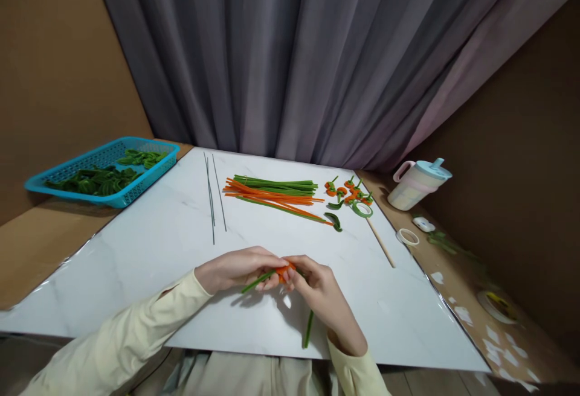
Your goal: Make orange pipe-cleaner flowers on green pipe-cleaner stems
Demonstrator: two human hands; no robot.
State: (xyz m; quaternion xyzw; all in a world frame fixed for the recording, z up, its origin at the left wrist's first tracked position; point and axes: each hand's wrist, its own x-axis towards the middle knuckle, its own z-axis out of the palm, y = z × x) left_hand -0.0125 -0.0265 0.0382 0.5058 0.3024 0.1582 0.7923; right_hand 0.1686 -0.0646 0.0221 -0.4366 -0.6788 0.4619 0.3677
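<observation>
Near the table's front edge, my left hand [247, 266] and my right hand [317, 287] meet, fingers closed around a small orange and green pipe cleaner piece [284, 270]. One green pipe cleaner end [258, 281] sticks out below my left fingers. Another green length [308, 329] shows under my right wrist; whether it joins the piece is hidden. Beyond my hands lie bundled green pipe cleaners [281, 186] and loose orange pipe cleaners [272, 194]. Several finished orange shapes with green stems [341, 192] sit to their right, near dark green curled leaf shapes [334, 221].
Thin dark wires [210, 197] lie left of the bundles. A green tape roll [362, 209] and a wooden stick [381, 244] are at right. Farther right stand a lidded cup [414, 188] and a white tape roll [408, 237]. A blue basket [131, 194] holds green pieces at left.
</observation>
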